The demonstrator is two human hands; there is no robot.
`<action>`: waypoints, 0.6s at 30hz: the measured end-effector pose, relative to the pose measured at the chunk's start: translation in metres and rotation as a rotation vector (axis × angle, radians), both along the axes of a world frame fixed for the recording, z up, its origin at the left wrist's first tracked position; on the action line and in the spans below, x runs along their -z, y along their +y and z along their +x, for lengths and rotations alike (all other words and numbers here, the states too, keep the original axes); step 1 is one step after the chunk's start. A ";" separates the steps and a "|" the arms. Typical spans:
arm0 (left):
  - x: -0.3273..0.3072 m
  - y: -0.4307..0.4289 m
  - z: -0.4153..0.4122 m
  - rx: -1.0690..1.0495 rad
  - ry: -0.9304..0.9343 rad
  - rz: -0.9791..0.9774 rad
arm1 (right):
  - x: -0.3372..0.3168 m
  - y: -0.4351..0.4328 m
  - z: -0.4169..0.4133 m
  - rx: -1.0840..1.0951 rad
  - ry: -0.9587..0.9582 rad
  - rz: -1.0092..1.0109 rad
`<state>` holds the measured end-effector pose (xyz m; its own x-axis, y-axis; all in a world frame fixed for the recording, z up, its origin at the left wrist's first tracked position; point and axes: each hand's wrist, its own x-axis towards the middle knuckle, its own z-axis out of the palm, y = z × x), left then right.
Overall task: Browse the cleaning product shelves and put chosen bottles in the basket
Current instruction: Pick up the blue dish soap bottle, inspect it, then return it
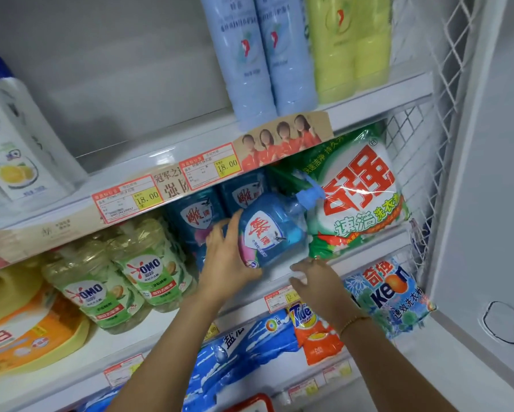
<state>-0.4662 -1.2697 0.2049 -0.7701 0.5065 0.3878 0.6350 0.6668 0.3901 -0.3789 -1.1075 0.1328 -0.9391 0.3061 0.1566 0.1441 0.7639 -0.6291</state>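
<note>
Our left hand (229,257) wraps the blue detergent bottle (269,230) low down; our right hand (315,278) hovers below, fingers loose, empty. Likely heavy, slick: we should support its base.

The blue detergent bottle (267,230), with a red-lettered white-and-pink label, tilts cap-rightward above the middle shelf's (281,270) front edge.

White shelving (377,99), wire-mesh side panel (454,46)
</note>
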 end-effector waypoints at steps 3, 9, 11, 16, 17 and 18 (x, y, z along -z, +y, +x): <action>0.004 0.000 0.003 -0.150 -0.022 0.168 | 0.007 -0.001 0.001 -0.011 0.030 -0.002; 0.015 -0.003 0.015 -0.469 -0.035 0.596 | -0.004 -0.003 -0.013 0.027 -0.022 0.012; 0.020 0.000 0.018 -0.510 -0.024 0.689 | -0.010 -0.007 -0.020 0.022 0.007 -0.084; 0.027 0.009 0.018 -0.563 0.020 0.800 | -0.047 -0.004 -0.058 0.008 0.191 -0.423; 0.027 0.012 0.017 -0.578 0.010 0.831 | -0.053 0.000 -0.072 0.012 0.207 -0.478; 0.027 0.015 0.016 -0.587 -0.021 0.870 | -0.060 0.002 -0.083 0.016 0.203 -0.532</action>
